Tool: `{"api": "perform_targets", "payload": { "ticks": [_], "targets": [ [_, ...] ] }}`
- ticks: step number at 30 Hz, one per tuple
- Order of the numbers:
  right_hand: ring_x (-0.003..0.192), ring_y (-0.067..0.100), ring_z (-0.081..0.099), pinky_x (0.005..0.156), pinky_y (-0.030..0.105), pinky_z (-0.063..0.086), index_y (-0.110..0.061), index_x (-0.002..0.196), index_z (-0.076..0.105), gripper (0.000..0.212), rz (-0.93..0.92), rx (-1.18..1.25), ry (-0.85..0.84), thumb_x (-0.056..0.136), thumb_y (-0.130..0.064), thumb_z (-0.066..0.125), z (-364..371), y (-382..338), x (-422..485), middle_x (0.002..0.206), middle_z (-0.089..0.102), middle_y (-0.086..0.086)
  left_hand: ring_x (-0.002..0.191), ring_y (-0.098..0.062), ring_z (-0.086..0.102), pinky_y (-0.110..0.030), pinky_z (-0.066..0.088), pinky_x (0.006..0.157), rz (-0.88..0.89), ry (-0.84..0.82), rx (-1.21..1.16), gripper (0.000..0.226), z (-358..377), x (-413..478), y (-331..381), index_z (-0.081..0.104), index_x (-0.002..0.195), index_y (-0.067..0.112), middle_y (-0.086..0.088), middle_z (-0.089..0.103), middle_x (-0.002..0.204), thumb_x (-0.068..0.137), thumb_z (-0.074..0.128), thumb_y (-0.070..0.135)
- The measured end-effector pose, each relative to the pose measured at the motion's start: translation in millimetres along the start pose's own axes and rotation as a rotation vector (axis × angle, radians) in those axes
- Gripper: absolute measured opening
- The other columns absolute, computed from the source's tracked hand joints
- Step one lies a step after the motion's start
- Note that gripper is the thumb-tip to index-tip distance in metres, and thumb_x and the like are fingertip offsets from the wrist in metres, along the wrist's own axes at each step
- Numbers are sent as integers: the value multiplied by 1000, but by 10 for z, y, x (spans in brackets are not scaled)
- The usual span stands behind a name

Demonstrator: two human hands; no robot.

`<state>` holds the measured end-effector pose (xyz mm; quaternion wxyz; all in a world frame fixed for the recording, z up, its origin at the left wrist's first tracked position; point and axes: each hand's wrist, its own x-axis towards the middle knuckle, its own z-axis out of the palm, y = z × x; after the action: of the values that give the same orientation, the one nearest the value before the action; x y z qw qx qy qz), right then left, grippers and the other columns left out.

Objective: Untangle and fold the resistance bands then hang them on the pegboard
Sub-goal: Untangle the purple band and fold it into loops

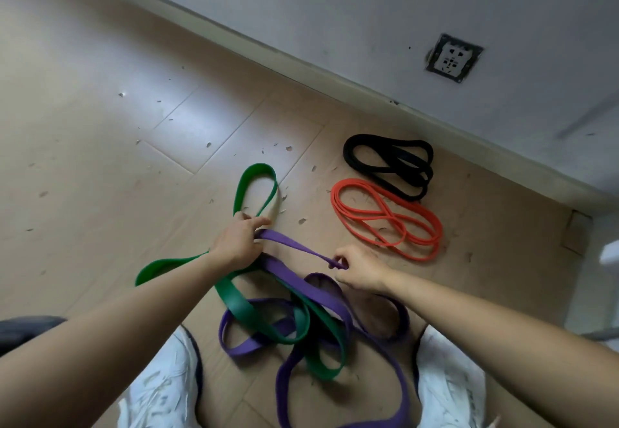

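A wide green band (pixel 238 303) and a wide purple band (pixel 323 297) lie tangled together on the floor between my feet. My left hand (pixel 236 241) grips both bands where a green loop (pixel 256 190) sticks out beyond it. My right hand (pixel 356 268) pinches a stretched length of the purple band, pulled taut between the two hands. A thin orange band (pixel 385 220) lies coiled on the floor to the right, and a black band (pixel 390 164) lies coiled beyond it near the wall. No pegboard is in view.
The wooden floor (pixel 117 159) is littered with small scraps. A grey wall (pixel 335 9) with a skirting board runs across the back, carrying a socket (pixel 454 58). My white shoes (pixel 164 390) stand on either side of the tangle. A dark object (pixel 26 330) sits at the left edge.
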<state>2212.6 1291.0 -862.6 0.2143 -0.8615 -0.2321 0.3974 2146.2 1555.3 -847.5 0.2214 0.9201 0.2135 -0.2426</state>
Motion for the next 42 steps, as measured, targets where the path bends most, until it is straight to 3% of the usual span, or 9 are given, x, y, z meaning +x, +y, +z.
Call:
{"api": "perform_targets", "payload": {
  "ticks": [3,6,9,13,16,26,33,38,42],
  "targets": [
    [81,19,58,64,30,39,-13,96,71,13,-61,31,15,84,-16,66,-194,-253,-163,88,65,1,113,-34,54,-43,48,96,8,-43,-8,19,-130,-189,-170,68,90,25,-7,51,102,72,60,22],
    [73,20,61,62,31,47,-13,88,65,11,-92,87,4,80,-15,72,-481,-517,-318,81,66,3,99,-27,57,-39,50,94,40,-12,-133,20,-397,-444,-222,73,93,19,-9,56,104,73,72,16],
    [70,20,65,62,32,57,-9,94,68,17,-152,134,-39,82,-15,78,-810,-815,-496,85,71,13,79,-17,65,-36,56,78,110,-42,-245,15,-769,-799,-226,75,83,27,1,74,89,70,76,20],
    [68,12,65,57,18,54,-7,97,70,22,-247,78,-2,84,-20,81,-1212,-1313,-854,84,72,8,76,-13,68,-31,57,75,210,-15,-265,15,-1237,-1297,-161,77,83,26,6,75,84,70,83,28],
    [69,7,64,56,12,46,-14,98,72,22,-303,-13,49,83,-27,82,-1443,-1662,-1146,82,71,-2,72,-9,66,-27,55,71,257,-10,-332,14,-1564,-1676,-55,76,87,17,-1,75,85,77,85,19],
    [91,28,72,82,38,61,-10,105,72,26,-504,51,181,85,-23,81,-1901,-2525,-2012,98,75,14,91,-35,74,-31,61,81,488,187,-620,23,-2424,-2791,344,73,94,4,-14,77,92,75,85,-1],
    [96,24,73,84,35,63,-9,115,68,34,-649,387,309,87,-23,78,-1986,-3022,-2426,104,72,10,89,-28,75,-28,60,76,683,399,-1017,32,-2934,-3154,604,68,111,5,-18,77,98,80,77,12],
    [97,21,72,84,33,62,-21,115,66,28,-689,523,355,89,-28,75,-1847,-3131,-2499,105,73,6,98,-31,73,-33,60,82,762,394,-1099,39,-3008,-3271,742,65,118,8,-17,75,104,83,70,26],
    [92,21,74,80,33,62,-15,122,67,36,-689,574,357,88,-23,77,-1781,-3148,-2457,104,75,8,93,-24,75,-29,60,78,774,384,-1162,40,-3078,-3305,891,65,116,9,-8,75,98,82,68,29]
  ]
}}
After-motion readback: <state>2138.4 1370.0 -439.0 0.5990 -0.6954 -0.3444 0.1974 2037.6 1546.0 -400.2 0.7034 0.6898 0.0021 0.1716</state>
